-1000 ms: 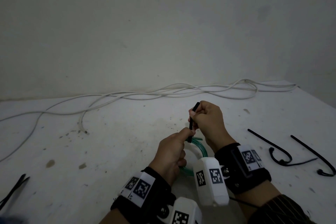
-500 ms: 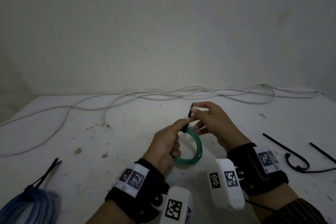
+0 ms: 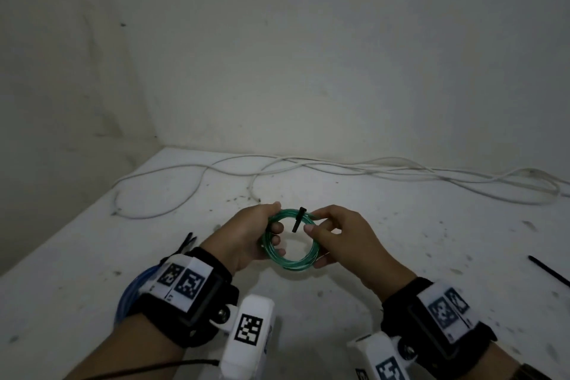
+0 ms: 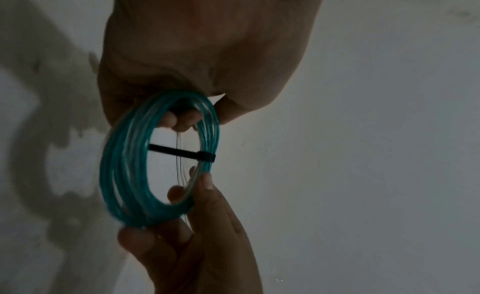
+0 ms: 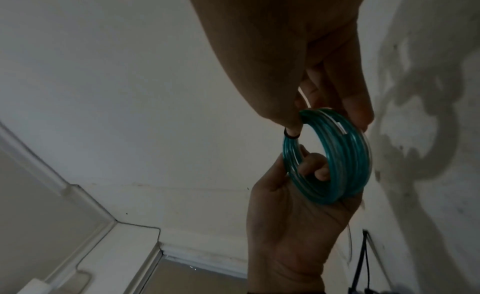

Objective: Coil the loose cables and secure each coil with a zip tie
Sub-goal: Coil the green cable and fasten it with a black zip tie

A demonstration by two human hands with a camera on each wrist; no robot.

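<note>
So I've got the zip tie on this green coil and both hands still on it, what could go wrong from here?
1. The zip tie binds the green coil at one spot only; in the left wrist view the loops fan apart elsewhere, so turns may slip loose once the left hand and right hand let go.
2. The tie's tail pokes into the ring untrimmed and could snag.
3. The white cable still lies loose behind.

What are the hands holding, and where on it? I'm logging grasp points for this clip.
Both hands hold the green cable coil by its ring: left hand grips its left side, right hand pinches its right side beside the black zip tie.
</note>
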